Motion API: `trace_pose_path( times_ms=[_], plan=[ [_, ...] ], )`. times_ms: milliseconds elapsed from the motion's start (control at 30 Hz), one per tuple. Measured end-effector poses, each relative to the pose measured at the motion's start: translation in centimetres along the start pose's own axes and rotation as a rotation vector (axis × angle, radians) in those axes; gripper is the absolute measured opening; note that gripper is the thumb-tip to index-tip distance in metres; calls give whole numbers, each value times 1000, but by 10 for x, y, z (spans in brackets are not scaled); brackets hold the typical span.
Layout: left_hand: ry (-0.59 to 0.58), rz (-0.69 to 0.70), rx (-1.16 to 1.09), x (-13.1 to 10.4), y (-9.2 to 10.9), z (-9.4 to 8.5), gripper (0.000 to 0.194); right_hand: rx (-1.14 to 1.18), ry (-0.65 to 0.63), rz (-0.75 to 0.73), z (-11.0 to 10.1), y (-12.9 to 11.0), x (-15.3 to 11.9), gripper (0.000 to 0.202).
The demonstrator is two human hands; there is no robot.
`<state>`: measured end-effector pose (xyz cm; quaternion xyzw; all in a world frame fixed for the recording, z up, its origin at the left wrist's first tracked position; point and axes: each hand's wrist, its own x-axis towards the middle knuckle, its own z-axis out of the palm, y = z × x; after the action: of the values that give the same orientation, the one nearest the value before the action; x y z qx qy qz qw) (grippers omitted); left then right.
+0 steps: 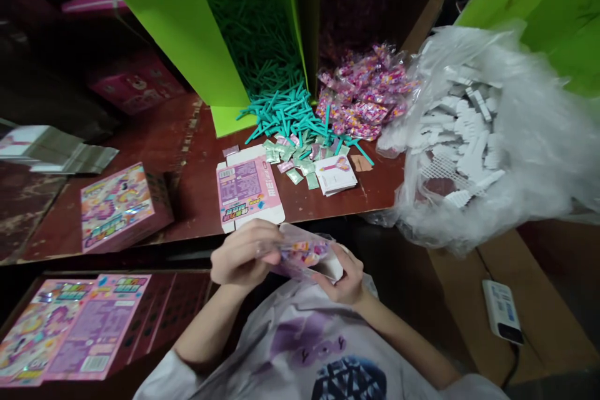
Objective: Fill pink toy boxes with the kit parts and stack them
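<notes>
My left hand (241,255) pinches the end of a clear plastic bag (307,251) filled with small pink, purple and orange pieces. Close beside it, my right hand (345,276) grips an open carton (334,267) whose white inside shows. The bag lies at the carton's mouth, in front of my chest; how far it reaches inside cannot be made out. Just beyond my hands, a flattened pink and purple carton (246,187) lies on the table edge. To its right sits a stack of white printed leaflets (335,175).
Green sticks (284,112) spill from a lime-green bin (173,31). Small sachets (300,159) lie before them. Filled bags (365,94) are heaped beside a plastic sack (529,156) of white parts (469,137). Packed cartons (117,203) stand left; flat cartons (89,331) lie lower left. A power strip (501,309) is lower right.
</notes>
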<state>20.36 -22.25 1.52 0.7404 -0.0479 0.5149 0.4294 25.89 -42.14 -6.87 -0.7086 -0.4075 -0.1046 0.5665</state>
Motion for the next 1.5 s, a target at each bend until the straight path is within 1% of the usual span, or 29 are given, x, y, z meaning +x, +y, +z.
trace_pose_path(
  times_ms=[33, 67, 100, 167, 233, 300, 333, 433, 533, 633, 700, 767, 800, 833, 867, 900, 933, 967, 1000, 1033, 1067, 1133, 1167, 1200, 1300, 1367, 1400, 1467, 1500],
  plan=[
    [-60, 74, -31, 0, -1, 3, 22, -9, -2, 25, -1, 2, -1, 71],
    [-113, 116, -56, 0, -2, 5, 16, -18, -5, 52, -1, 4, -3, 73],
    [-160, 122, -76, 1, -4, 7, 12, -25, -10, 79, -2, 7, -6, 76],
    [-225, 58, -111, 1, -6, 10, 10, -29, -11, 137, -1, 13, -12, 81],
    [-290, 7, -170, -1, -6, 10, 8, 18, 0, 205, 2, 18, -16, 92],
    [-401, 5, -209, -3, -6, 8, 2, 119, -21, 254, 4, 21, -15, 105],
    [-467, 17, -204, -3, -5, 6, 3, 173, -41, 264, 5, 21, -13, 108],
    [-677, 29, -84, 5, -1, -3, 13, 291, -88, 285, 5, 17, -2, 110],
    [-893, -39, 134, 17, 5, -7, 16, 351, -147, 355, 3, 10, 11, 115],
    [-1102, -40, 320, 18, 10, 5, 17, 367, -227, 374, 3, 3, 21, 116],
    [-1234, -35, 390, 10, 12, 17, 20, 359, -280, 320, 6, 0, 28, 112],
    [-1305, -81, 428, 2, 14, 25, 23, 354, -305, 264, 8, -1, 33, 109],
    [-1297, -111, 428, 0, 15, 25, 22, 361, -299, 268, 9, -2, 35, 108],
    [-1255, -123, 413, -2, 16, 22, 23, 381, -283, 305, 10, -1, 36, 107],
    [-1181, -104, 391, -2, 16, 16, 27, 418, -262, 373, 10, 0, 37, 107],
    [-1081, -61, 380, -3, 15, 8, 34, 479, -242, 456, 11, 1, 37, 107],
    [-950, -12, 396, -4, 13, -2, 39, 567, -227, 536, 12, 2, 37, 106],
    [-796, 20, 434, -8, 9, -10, 40, 673, -208, 607, 13, 4, 36, 103],
    [-643, 10, 473, -13, 3, -18, 36, 788, -177, 669, 16, 7, 36, 97],
    [-506, -47, 484, -21, -4, -23, 30, 896, -133, 720, 19, 9, 36, 91],
    [-403, -141, 452, -31, -11, -25, 24, 980, -82, 764, 22, 11, 37, 83],
    [-263, -353, 259, -51, -23, -22, 16, 1055, -2, 846, 28, 11, 43, 70],
    [-209, -454, 133, -59, -26, -18, 18, 1060, 9, 880, 29, 9, 49, 68],
    [-131, -551, 19, -66, -27, -14, 19, 1061, 6, 911, 29, 5, 56, 66],
    [92, -828, -254, -72, -20, -6, 30, 1085, -61, 1000, 22, -14, 79, 65],
    [135, -963, -430, -70, -14, -6, 38, 1061, -153, 1067, 16, -25, 88, 66],
    [138, -1019, -508, -70, -14, -7, 38, 1023, -212, 1105, 14, -27, 89, 70],
    [155, -1152, -600, -76, -18, -8, 31, 917, -330, 1193, 17, -23, 84, 80],
    [190, -1216, -611, -81, -22, -8, 28, 870, -373, 1233, 21, -18, 79, 82]
  ],
)
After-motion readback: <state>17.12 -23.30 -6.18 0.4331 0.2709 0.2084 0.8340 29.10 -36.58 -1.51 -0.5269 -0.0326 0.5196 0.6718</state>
